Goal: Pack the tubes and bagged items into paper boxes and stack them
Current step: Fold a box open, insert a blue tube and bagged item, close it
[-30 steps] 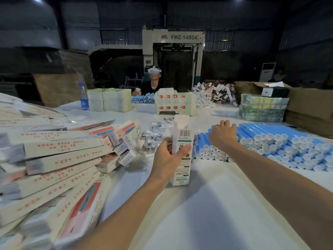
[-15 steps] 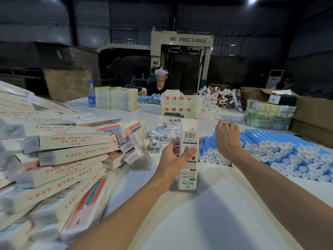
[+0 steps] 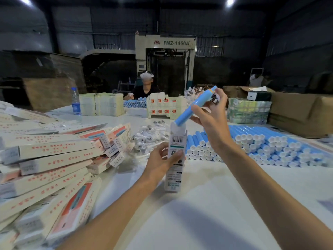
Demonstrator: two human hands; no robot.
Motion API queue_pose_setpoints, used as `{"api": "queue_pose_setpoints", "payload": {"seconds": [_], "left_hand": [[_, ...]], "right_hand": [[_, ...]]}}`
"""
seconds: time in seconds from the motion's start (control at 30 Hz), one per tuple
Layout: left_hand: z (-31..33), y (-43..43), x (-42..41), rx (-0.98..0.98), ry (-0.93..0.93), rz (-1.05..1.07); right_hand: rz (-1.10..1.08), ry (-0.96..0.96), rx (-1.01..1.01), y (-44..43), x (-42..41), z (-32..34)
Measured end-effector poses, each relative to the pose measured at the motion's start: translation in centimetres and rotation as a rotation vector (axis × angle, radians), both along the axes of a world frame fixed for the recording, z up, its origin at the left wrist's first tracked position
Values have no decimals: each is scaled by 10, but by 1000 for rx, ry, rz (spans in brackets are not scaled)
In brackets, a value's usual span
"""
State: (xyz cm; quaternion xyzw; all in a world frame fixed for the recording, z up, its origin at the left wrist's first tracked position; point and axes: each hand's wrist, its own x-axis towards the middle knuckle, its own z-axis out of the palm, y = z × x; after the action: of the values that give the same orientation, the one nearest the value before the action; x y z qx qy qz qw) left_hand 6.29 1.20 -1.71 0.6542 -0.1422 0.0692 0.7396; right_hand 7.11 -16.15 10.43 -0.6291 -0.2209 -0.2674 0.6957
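Note:
My left hand (image 3: 162, 160) grips a white paper box (image 3: 175, 170) that stands upright on the table with its top flap open. My right hand (image 3: 211, 120) holds a blue tube (image 3: 195, 108) tilted above the box, its lower end at the box's open mouth. Behind the box lies a heap of bagged items (image 3: 149, 136) in clear plastic. A large pile of blue tubes (image 3: 261, 145) with white caps lies to the right. Packed white boxes (image 3: 48, 159) are stacked in a sloping pile at the left.
A person sits across the white table (image 3: 207, 204) behind a block of stacked boxes (image 3: 164, 107). A water bottle (image 3: 75, 101) and a stack of flat cartons (image 3: 100, 103) stand at the back left. Bundled packs (image 3: 248, 110) and brown cardboard boxes (image 3: 297, 112) stand at the back right.
My right hand has lifted a blue tube off the pile and brought it over the box's open top. My left hand keeps its hold on the box.

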Motion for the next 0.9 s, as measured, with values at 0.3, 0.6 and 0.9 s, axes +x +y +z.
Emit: {"api": "queue_pose_setpoints", "payload": {"seconds": [0.3, 0.6, 0.9], "left_hand": [[-1, -3, -5, 83, -69, -10], [-6, 1, -2, 90, -47, 52], [-15, 31, 16, 27, 9, 450]], "right_hand": [[-207, 47, -584, -8, 9, 1], [-178, 42, -753, 5, 12, -45], [-375, 194, -671, 8, 56, -111]]}}
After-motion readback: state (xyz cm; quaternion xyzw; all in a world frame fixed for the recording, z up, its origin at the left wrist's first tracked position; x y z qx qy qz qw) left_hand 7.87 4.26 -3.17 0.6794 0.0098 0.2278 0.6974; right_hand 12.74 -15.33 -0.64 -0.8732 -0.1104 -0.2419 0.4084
